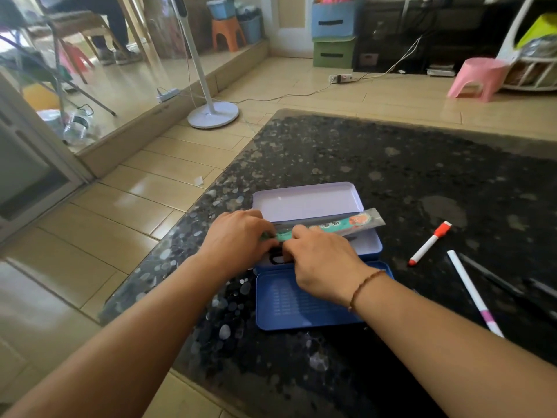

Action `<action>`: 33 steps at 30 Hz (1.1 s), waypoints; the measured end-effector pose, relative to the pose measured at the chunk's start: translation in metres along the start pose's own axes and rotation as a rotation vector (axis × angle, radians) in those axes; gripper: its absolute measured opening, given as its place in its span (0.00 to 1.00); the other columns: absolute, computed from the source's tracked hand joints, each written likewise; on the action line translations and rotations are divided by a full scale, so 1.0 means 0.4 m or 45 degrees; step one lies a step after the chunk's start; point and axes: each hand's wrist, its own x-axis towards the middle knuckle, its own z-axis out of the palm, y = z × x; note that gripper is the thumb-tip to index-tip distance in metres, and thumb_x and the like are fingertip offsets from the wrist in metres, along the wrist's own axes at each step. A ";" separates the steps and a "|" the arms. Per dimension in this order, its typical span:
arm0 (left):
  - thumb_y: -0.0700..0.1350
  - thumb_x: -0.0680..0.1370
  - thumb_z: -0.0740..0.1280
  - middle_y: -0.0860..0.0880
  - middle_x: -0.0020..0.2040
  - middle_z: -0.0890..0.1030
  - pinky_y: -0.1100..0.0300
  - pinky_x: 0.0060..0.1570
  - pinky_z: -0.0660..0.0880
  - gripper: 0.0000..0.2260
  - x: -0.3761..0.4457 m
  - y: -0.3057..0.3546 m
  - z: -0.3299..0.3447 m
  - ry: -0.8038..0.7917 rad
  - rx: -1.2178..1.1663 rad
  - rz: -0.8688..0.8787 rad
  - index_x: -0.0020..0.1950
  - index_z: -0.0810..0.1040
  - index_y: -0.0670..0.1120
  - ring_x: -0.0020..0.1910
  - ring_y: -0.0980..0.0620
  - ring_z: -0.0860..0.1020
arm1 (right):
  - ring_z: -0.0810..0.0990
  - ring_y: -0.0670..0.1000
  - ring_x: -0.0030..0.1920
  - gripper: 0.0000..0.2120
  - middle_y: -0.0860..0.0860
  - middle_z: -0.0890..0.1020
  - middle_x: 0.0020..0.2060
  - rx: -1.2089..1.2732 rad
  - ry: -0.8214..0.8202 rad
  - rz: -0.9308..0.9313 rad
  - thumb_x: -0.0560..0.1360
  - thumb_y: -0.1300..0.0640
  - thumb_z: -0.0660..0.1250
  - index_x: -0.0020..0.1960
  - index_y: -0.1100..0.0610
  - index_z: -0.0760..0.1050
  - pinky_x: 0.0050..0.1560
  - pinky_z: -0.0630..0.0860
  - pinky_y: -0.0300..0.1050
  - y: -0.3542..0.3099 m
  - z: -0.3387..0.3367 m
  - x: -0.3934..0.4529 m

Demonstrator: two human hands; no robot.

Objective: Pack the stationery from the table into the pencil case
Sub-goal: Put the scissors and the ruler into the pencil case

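Note:
An open tin pencil case [366, 244] lies on the dark speckled table [391, 164], with a pale lilac flap [304, 200] raised at the back and a blue lid [289, 306] folded toward me. Across the case lies a long green and orange packet [355, 221]. My left hand [238, 239] and my right hand [325, 263] both pinch the packet's left end over the case. A black item [275, 257] shows inside the case under my fingers. To the right lie a red-capped white marker [429, 244], a white pen [473, 292] and dark pens [494, 277].
The table's left edge drops to a tiled floor. A white fan stand [212, 116] is beyond the table's far left corner, with a power strip [340, 78] and cables on the floor. A pink stool [477, 78] sits at the far right.

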 end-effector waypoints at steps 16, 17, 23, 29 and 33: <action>0.58 0.76 0.66 0.55 0.49 0.79 0.51 0.49 0.74 0.10 -0.005 -0.002 0.025 0.067 -0.126 -0.065 0.49 0.83 0.56 0.45 0.53 0.78 | 0.71 0.48 0.49 0.04 0.44 0.75 0.45 0.499 0.306 0.136 0.72 0.49 0.69 0.40 0.48 0.77 0.53 0.69 0.48 0.056 0.037 -0.035; 0.57 0.76 0.67 0.54 0.49 0.79 0.51 0.48 0.75 0.10 -0.007 0.000 0.027 0.069 -0.136 -0.066 0.49 0.83 0.54 0.45 0.51 0.78 | 0.72 0.49 0.48 0.04 0.44 0.76 0.44 0.548 0.348 0.166 0.71 0.50 0.69 0.40 0.47 0.75 0.53 0.70 0.49 0.054 0.036 -0.034; 0.54 0.74 0.69 0.52 0.49 0.78 0.52 0.43 0.75 0.09 -0.018 0.004 0.045 0.117 -0.150 -0.086 0.50 0.83 0.51 0.45 0.48 0.78 | 0.77 0.54 0.49 0.06 0.49 0.81 0.49 0.534 0.549 -0.091 0.77 0.52 0.62 0.50 0.54 0.74 0.49 0.74 0.56 0.042 0.017 -0.048; 0.58 0.73 0.70 0.55 0.49 0.77 0.59 0.43 0.73 0.12 -0.017 0.002 0.043 0.107 -0.203 -0.049 0.51 0.82 0.54 0.45 0.53 0.77 | 0.78 0.50 0.37 0.04 0.49 0.78 0.46 1.096 0.859 -0.180 0.81 0.55 0.57 0.55 0.53 0.68 0.36 0.77 0.47 0.074 -0.057 -0.076; 0.56 0.74 0.70 0.54 0.53 0.73 0.58 0.45 0.75 0.13 -0.021 0.003 0.060 0.270 -0.393 -0.294 0.55 0.77 0.52 0.43 0.54 0.75 | 0.71 0.43 0.34 0.09 0.47 0.72 0.37 0.769 1.061 0.283 0.77 0.54 0.65 0.47 0.50 0.63 0.33 0.67 0.32 0.215 -0.091 -0.058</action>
